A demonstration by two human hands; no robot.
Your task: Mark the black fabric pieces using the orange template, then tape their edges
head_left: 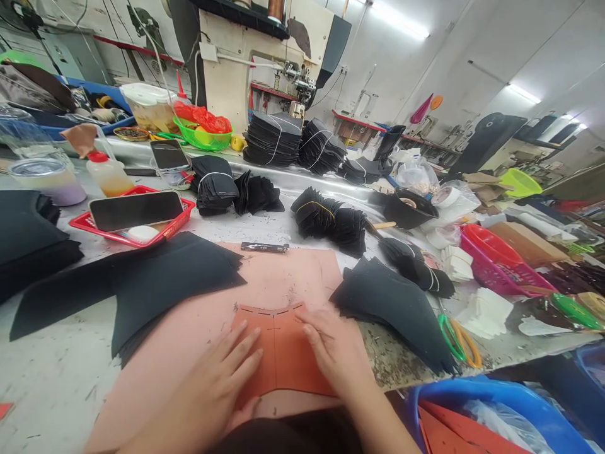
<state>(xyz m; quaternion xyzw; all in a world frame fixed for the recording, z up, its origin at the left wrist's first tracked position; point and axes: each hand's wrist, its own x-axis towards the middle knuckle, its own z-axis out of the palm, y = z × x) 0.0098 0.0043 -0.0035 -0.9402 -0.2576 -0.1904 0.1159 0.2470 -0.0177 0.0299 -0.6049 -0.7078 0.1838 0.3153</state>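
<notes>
Your left hand (222, 378) and your right hand (335, 347) are both bare, with no gloves, no rings and no watch that can be seen. Your forearms are uncovered too, so no sleeve reaches them. Your fingernails are short and plain. At the bottom edge some dark clothing shows.

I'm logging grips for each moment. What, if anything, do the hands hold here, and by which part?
Nothing is gripped. The left hand and right hand lie flat on the orange cut piece, pressing its left and right sides onto the pink mat.
</notes>
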